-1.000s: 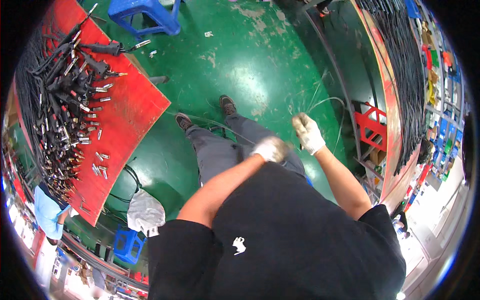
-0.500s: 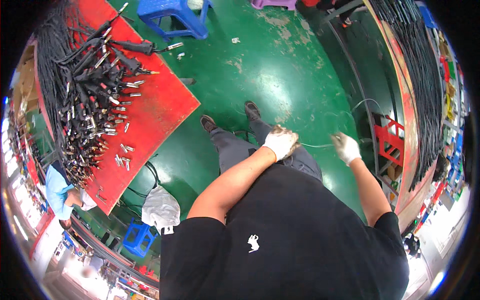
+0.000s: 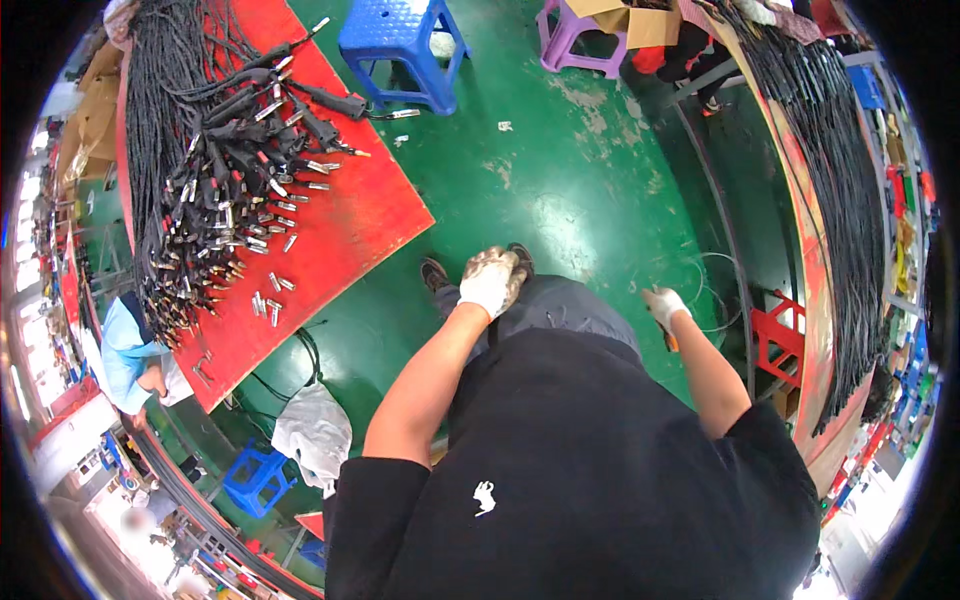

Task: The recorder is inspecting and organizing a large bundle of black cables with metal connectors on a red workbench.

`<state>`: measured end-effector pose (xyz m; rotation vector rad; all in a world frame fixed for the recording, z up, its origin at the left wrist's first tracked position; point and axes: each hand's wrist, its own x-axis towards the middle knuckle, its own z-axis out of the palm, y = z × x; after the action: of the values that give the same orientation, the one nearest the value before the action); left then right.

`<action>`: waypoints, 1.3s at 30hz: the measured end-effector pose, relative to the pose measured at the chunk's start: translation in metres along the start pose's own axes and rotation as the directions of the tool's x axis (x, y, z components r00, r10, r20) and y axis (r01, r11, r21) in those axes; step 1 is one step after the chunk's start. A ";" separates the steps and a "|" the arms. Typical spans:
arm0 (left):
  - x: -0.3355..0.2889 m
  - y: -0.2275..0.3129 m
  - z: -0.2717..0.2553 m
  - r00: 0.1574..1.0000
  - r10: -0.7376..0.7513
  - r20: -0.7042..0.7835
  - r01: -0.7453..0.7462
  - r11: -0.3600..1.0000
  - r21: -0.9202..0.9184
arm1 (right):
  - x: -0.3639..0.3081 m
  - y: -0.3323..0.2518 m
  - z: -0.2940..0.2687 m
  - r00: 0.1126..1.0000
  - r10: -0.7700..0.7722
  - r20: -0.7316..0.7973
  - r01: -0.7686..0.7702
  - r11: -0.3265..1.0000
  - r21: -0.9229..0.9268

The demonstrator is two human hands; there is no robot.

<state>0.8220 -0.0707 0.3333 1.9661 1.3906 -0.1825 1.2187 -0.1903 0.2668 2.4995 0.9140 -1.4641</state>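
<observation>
My left hand (image 3: 490,282), in a white glove with soiled fingers, is in front of my body above my feet. Its fingers are curled closed, and what they hold, if anything, is hidden. My right hand (image 3: 663,305), also gloved, is out to the right over the green floor, fingers closed. A small orange piece (image 3: 671,342) shows below its palm; its kind cannot be made out. Just right of that hand, a thin clear line (image 3: 728,262) curves in loops beside the red stool.
At left, a red table (image 3: 370,215) bears many black cables with metal-tipped torch ends (image 3: 225,215). A rack of black cables (image 3: 815,150) runs along the right, beside a red stool (image 3: 778,335). Blue (image 3: 400,45) and purple (image 3: 583,45) stools stand ahead. A person in light blue (image 3: 125,345) is at far left.
My left hand has moved left. My right hand has drawn slightly back and left, and an orange piece now shows under it. The line stretched between my hands no longer shows there.
</observation>
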 end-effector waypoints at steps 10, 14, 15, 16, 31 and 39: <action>-0.124 -0.087 0.044 0.802 -0.572 -0.173 0.510 0.806 -0.298 | 0.047 -0.171 0.033 0.927 -0.207 0.313 0.257 0.958 -0.126; -0.177 -0.117 0.093 0.568 -0.818 -0.097 0.697 0.540 -0.473 | 0.030 -0.240 0.024 0.810 -0.283 0.513 0.116 0.936 0.333; -0.190 -0.122 0.107 0.537 -0.839 -0.088 0.701 0.503 -0.506 | 0.022 -0.256 0.023 0.772 -0.315 0.552 0.085 0.912 0.400; -0.199 -0.124 0.121 0.520 -0.849 -0.092 0.701 0.485 -0.522 | 0.006 -0.272 0.023 0.763 -0.321 0.561 0.103 0.917 0.385; -0.219 -0.126 0.144 0.398 -0.917 0.039 0.802 0.327 -0.501 | -0.133 -0.394 0.037 0.458 -0.787 0.413 0.504 0.612 0.609; -0.188 -0.139 0.078 0.430 -0.886 -0.172 0.674 0.442 -0.592 | -0.115 -0.319 0.105 0.306 -0.417 0.856 -0.007 0.898 0.440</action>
<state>0.6452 -0.2396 0.3034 0.7971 2.3984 0.1940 0.9245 -0.0206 0.3712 1.0703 0.7067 -2.8697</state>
